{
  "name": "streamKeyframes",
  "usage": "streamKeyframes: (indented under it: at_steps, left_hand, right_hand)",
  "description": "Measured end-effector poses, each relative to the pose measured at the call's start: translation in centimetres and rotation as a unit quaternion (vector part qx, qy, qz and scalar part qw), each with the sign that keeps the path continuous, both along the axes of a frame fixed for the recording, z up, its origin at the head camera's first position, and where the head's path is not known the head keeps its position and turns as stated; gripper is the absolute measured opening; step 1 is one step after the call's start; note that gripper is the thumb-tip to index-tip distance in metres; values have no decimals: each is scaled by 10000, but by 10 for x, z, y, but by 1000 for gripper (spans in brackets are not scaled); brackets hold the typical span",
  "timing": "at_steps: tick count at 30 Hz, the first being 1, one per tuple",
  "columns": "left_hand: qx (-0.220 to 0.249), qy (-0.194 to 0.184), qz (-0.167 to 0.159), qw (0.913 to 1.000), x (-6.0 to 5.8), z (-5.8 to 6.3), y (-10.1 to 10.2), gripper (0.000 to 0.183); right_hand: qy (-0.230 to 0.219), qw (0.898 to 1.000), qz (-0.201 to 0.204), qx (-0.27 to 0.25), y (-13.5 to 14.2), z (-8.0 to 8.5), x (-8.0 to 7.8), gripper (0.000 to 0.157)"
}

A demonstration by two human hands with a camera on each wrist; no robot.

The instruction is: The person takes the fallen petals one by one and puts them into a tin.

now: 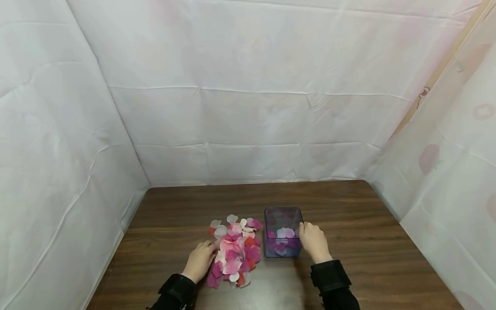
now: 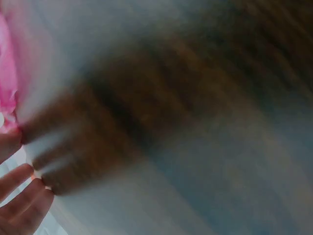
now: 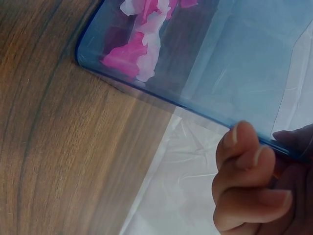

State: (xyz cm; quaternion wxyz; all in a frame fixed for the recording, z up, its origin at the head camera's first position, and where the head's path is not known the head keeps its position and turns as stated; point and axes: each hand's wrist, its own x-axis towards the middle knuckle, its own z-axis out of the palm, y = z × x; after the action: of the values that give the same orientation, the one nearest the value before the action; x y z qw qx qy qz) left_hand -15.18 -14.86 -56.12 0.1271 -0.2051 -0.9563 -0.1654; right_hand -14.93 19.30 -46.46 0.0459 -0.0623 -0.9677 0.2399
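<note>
A loose heap of artificial flower petals (image 1: 234, 249), pink, magenta, white and orange-red, lies on the table. My left hand (image 1: 200, 260) is at the heap's left edge, its fingertips touching the petals. In the left wrist view its fingers (image 2: 33, 210) are fairly straight, with a pink petal (image 2: 7, 68) beside them. Right of the heap stands a see-through bluish-purple plastic bin (image 1: 277, 218), with pink and white petals (image 3: 142, 49) inside. My right hand (image 1: 314, 242) pinches the bin's right rim, with fingers outside and thumb over the edge.
The brown wood-grain table (image 1: 372, 249) extends around the heap and bin. Creased white sheets (image 1: 248, 116) hang behind it and on both sides. A wooden pole (image 1: 441, 71) slants along the upper right corner.
</note>
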Motion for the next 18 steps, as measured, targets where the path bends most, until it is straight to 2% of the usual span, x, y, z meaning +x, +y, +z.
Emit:
streamKeyframes:
  at_steps: [5, 8, 10, 12, 15, 17, 18]
  left_hand:
    - [-40, 194, 202, 9996, -4, -1, 6, 11]
    - [180, 203, 379, 9989, -7, 1, 10, 10]
    - [432, 74, 172, 9989, -9, 5, 13, 12]
    - [547, -191, -288, 9979, -8, 8, 16, 19]
    - [392, -598, -1034, 9921, -7, 10, 20, 22]
    - [239, -623, -1206, 9905, -6, 9, 22, 18]
    - [203, -547, -1182, 9913, -6, 8, 23, 16]
  right_hand:
    - [-26, 10000, 23, 9, 1, -2, 1, 34]
    - [-44, 10000, 30, 31, 1, -2, 1, 34]
    - [-67, 10000, 5, 28, 1, -2, 2, 34]
    - [-93, 10000, -11, 22, 1, -2, 3, 34]
    - [-95, 9999, -18, 35, 2, 0, 3, 34]
    - [-84, 10000, -3, 51, 2, 1, 3, 34]
    - [-78, 10000, 3, 61, 2, 1, 3, 34]
